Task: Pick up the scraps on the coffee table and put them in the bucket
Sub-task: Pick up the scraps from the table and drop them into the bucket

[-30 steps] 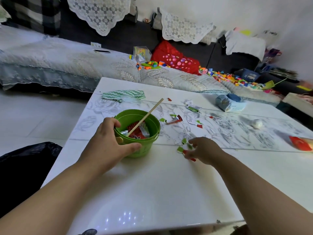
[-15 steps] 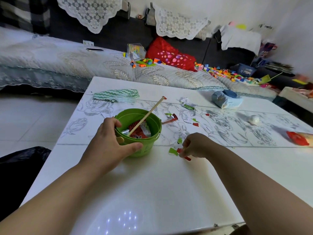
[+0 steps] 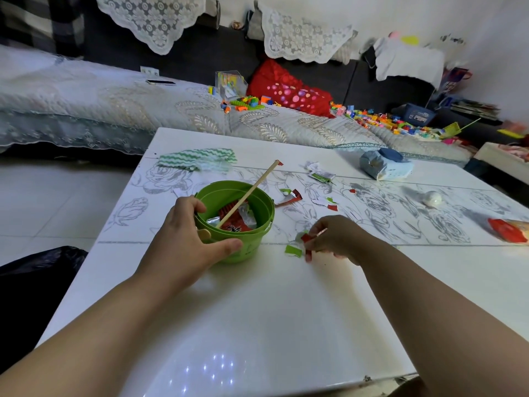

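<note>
The left hand (image 3: 183, 242) wraps the near-left side of the green bucket (image 3: 246, 250), fingers hooked over the rim at 9 o'clock and the thumb pressed on the outer wall at 6 o'clock. The bucket stands upright on the white desk (image 3: 257, 325), and inside it lie red and silver wrappers (image 3: 237, 222) and a wooden stick (image 3: 252, 190) that leans out over the rim toward 1 o'clock. The right hand (image 3: 337, 239), at 3 o'clock from the bucket, is pinched nearly closed on small red scraps (image 3: 306, 239) at its fingertips. A green scrap (image 3: 293, 250) lies on the desk just beside that hand, between it and the bucket. More torn pieces (image 3: 329, 204) lie at 1 o'clock from the bucket, past a red-and-silver wrapper (image 3: 290, 196) near the rim. A green-striped cloth (image 3: 197, 160) rests at 11 o'clock, well apart.
</note>
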A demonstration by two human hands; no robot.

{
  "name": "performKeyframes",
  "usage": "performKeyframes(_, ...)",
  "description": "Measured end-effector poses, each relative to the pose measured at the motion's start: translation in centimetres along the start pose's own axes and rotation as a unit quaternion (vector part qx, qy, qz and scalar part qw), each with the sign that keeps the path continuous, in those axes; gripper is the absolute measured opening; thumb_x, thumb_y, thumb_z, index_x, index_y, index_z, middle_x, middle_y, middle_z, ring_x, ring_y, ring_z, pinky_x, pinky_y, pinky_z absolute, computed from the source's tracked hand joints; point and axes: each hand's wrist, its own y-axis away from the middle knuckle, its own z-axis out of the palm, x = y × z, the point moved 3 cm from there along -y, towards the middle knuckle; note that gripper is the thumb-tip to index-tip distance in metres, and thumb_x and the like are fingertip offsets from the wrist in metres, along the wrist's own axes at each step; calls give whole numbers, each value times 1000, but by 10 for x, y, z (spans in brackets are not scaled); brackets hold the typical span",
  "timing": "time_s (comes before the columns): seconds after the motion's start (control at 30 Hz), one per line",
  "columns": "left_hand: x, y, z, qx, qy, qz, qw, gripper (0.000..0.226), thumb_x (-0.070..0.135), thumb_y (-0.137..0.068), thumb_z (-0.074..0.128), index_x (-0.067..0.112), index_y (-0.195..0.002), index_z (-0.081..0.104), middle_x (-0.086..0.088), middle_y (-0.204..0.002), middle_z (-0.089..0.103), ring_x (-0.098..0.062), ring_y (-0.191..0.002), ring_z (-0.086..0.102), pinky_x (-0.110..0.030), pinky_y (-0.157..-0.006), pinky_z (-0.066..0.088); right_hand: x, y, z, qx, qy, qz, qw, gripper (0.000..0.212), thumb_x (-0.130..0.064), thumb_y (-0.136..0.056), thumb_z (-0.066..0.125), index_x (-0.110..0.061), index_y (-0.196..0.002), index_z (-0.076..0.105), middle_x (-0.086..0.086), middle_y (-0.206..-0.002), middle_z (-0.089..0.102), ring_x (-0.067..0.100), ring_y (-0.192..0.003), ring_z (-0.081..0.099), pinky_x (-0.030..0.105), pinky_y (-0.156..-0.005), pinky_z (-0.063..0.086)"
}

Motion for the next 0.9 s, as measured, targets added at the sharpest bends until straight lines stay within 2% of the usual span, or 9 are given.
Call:
performKeyframes(0.07, 0, 0, 0, -1, 0, -1, 1000, 68, 46, -60, 81, 32, -107, 33, 7, -112, 41, 4, -85, 53, -22, -62, 42, -5, -4, -2, 16, -41, 8, 999, 30, -10, -78, 75, -13, -105, 63, 7, -88, 65, 10, -61, 57, 11, -35, 35)
performKeyframes(0.13, 0, 0, 1, -2, -2, -1, 1000, 68, 46, -60, 81, 32, -107, 33, 7, -112, 41, 3, -85, 53, -21, -62, 42, -8, -11, 0, 19, -26, 10, 999, 44, -13, -76, 77, -11, -117, 61, 10, -102, 64, 16, -73, 62, 18, -42, 42)
performKeyframes(0.2, 0, 0, 1, -2, -3, -1, 1000, 68, 46, -60, 81, 32, -107, 34, 7, -111, 41, 3, -86, 53, -22, -62, 42, -8, -18, 4, 27, 19, 18, 999, 48, -16, -74, 79, -10, -118, 62, 8, -102, 62, 20, -85, 63, 28, -64, 55)
performKeyframes(0.27, -1, 0, 1, -3, 0, -1, 1000, 68, 46, -60, 81, 32, -107, 34, 8, -112, 41, 4, -85, 53, -23, -63, 43, -8, -24, 7, 35, 53, 23, 998, 44, -18, -73, 79, -8, -113, 65, 8, -97, 62, 22, -88, 61, 34, -82, 56)
performKeyframes(0.43, -2, 0, 0, -3, 0, -2, 1000, 68, 46, -60, 81, 32, -106, 34, 7, -111, 42, 4, -86, 53, -24, -65, 43, -9, -25, 7, 30, 66, 45, 996, 40, -21, -76, 78, -6, -109, 63, 15, -104, 64, 28, -96, 65, 42, -90, 55)
performKeyframes(0.67, -1, -2, 1, -2, -2, -2, 1000, 68, 45, -60, 81, 32, -106, 33, 7, -112, 42, 5, -85, 52, -20, -62, 41, -6, -24, 10, 50, 59, 31, 997, 24, -18, -76, 75, -8, -96, 65, 11, -92, 65, 26, -88, 66, 38, -84, 57)
performKeyframes(0.73, -1, -1, 1, -1, -1, -2, 1000, 67, 44, -60, 81, 31, -106, 34, 6, -112, 43, 5, -84, 51, -18, -61, 39, -5, -18, 7, 55, 8, 35, 998, 21, -15, -76, 74, -7, -93, 65, 7, -82, 62, 21, -79, 64, 34, -72, 58)
performKeyframes(0.8, 0, -1, 1, 1, -2, 0, 1000, 67, 45, -60, 81, 31, -106, 33, 7, -112, 42, 6, -83, 51, -18, -61, 39, -11, -8, 0, 60, -75, 17, 995, 17, -12, -79, 72, -6, -92, 64, 4, -75, 60, 13, -66, 57, 27, -57, 47)
performKeyframes(0.9, 0, -1, 0, 0, -3, 1, 1000, 67, 45, -61, 81, 32, -106, 33, 8, -112, 40, 8, -83, 50, -18, -61, 40, -35, 9, -15, 60, -198, -33, 978, 8, -11, -82, 69, -8, -86, 63, 4, -73, 63, 13, -63, 54, 27, -57, 39)
